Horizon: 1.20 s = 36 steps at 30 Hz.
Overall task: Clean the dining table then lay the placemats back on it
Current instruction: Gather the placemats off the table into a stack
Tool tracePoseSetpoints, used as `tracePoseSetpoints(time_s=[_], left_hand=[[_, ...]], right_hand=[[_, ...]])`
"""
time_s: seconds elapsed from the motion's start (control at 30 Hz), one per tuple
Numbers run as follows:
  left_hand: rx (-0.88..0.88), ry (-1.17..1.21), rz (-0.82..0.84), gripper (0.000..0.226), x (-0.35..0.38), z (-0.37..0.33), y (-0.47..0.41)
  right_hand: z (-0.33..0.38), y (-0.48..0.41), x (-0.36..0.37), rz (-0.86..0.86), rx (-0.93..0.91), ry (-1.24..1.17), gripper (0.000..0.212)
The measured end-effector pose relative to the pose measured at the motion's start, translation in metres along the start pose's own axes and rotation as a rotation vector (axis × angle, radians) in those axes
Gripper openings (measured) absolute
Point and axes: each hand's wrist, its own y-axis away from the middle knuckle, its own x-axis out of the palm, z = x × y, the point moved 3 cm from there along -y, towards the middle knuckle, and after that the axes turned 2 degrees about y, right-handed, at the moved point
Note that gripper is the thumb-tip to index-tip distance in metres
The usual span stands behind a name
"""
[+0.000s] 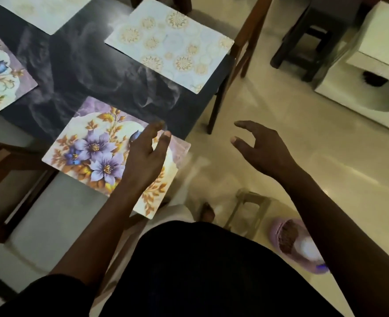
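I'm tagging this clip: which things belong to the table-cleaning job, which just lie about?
Job: dining table, near floral placemat, left floral placemat, near pale placemat, far pale placemat.
About: wooden chair, dark stool, small stool, purple slipper.

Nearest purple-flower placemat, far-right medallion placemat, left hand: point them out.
nearest purple-flower placemat [94, 145]: head view, purple bloom.
far-right medallion placemat [170, 45]: head view, its middle.
left hand [146, 155]: head view, back of hand.

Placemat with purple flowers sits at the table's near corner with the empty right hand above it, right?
No: the head view shows the empty left hand above the placemat with purple flowers at the near corner of the table; the right hand is over the floor.
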Motion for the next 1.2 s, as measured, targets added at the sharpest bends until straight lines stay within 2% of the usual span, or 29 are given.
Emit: tracePoseSetpoints(time_s=[0.3, 0.67, 0.9, 0.97, 1.1, 1.2], left_hand=[[0.008, -0.005, -0.051, 0.042, 0.043, -0.035, -0.07], [-0.124, 0.048, -0.106, 0.046, 0.077, -0.043, -0.185], [-0.219, 0.132, -0.191, 0.046, 0.081, -0.048, -0.219], [-0.317, 0.204, -0.24, 0.042, 0.085, -0.041, -0.226], [-0.69, 0.573, -0.341, 0.023, 0.107, -0.024, -0.233], [-0.848, 0.776, -0.437, 0.021, 0.125, -0.016, -0.233]], right_hand=[[-0.025, -0.104, -0.033, 0.063, -0.125, 0.002, 0.054], [-0.032, -0.254, -0.057, 0.185, -0.216, 0.063, 0.056], [-0.019, -0.317, -0.054, 0.286, -0.273, 0.044, 0.058], [-0.015, -0.337, -0.052, 0.329, -0.308, 0.049, 0.059], [-0.014, -0.383, -0.043, 0.406, -0.321, 0.061, 0.06], [-0.02, -0.421, -0.031, 0.483, -0.316, 0.049, 0.062]])
